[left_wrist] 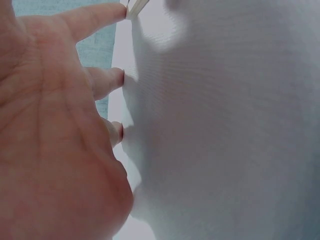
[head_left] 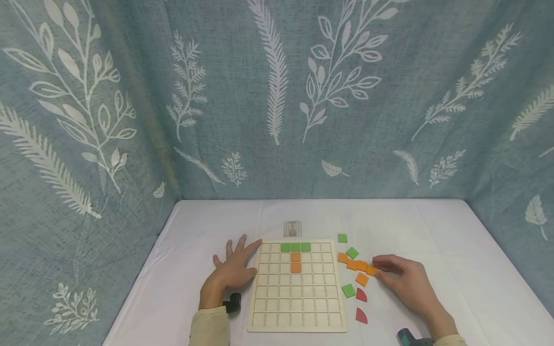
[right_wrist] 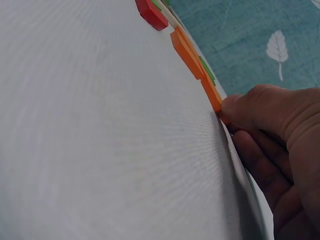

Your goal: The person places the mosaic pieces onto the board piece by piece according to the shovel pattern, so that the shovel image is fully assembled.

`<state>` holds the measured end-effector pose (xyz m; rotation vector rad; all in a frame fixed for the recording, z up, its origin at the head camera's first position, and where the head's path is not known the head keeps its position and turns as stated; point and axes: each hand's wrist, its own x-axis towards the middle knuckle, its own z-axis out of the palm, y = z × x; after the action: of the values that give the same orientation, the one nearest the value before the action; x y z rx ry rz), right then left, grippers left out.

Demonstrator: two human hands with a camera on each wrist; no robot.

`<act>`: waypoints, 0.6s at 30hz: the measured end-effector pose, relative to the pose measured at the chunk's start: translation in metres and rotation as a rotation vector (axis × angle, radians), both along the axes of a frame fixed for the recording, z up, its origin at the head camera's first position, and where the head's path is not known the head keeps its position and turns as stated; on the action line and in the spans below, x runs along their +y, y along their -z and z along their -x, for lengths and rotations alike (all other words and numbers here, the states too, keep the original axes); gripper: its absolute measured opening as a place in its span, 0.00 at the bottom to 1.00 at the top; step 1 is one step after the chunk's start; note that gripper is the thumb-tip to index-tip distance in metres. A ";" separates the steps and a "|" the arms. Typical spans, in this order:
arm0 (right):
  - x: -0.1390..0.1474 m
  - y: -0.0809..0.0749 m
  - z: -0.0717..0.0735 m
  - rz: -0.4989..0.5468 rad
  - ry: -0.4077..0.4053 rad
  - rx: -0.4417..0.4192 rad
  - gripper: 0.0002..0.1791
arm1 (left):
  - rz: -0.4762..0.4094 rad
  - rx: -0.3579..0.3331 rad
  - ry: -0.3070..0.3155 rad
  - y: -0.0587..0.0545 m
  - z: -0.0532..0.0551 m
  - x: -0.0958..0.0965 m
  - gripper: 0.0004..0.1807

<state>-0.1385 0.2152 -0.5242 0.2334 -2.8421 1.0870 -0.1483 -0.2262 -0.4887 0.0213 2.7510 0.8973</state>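
A pale wooden grid board (head_left: 283, 307) lies flat; three green square tiles (head_left: 295, 247) form a row near its top, above two orange tiles (head_left: 295, 262) in a column. My left hand (head_left: 233, 271) is spread at the board's upper left, index fingertip at its corner and thumb by its side. Fingertips (left_wrist: 116, 77) of this hand rest on the cloth in the left wrist view. To the right of the board, my right hand (head_left: 409, 283) pinches the end orange square tile (head_left: 371, 270) of a loose row. Its thumb (right_wrist: 232, 109) covers part of that tile.
Beside the board lie more orange tiles (head_left: 361, 279), several green tiles (head_left: 348, 290) and two red quarter-round pieces (head_left: 361, 315). A small pattern card (head_left: 292, 228) sits behind the board. The white-covered table (head_left: 207, 216) ends at a leaf-patterned curtain (head_left: 242, 120).
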 end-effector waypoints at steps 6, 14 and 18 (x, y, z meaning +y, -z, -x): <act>0.001 0.002 0.000 -0.010 -0.004 0.014 0.24 | 0.003 -0.003 0.005 0.001 0.001 -0.001 0.48; -0.001 0.002 0.000 -0.018 -0.015 0.041 0.23 | -0.002 0.003 0.000 0.000 0.000 -0.001 0.48; -0.001 -0.002 -0.001 -0.038 -0.005 0.046 0.22 | -0.002 -0.001 -0.001 0.001 0.001 -0.001 0.48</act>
<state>-0.1374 0.2144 -0.5224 0.2653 -2.8250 1.0153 -0.1490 -0.2268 -0.4895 0.0197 2.7494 0.8999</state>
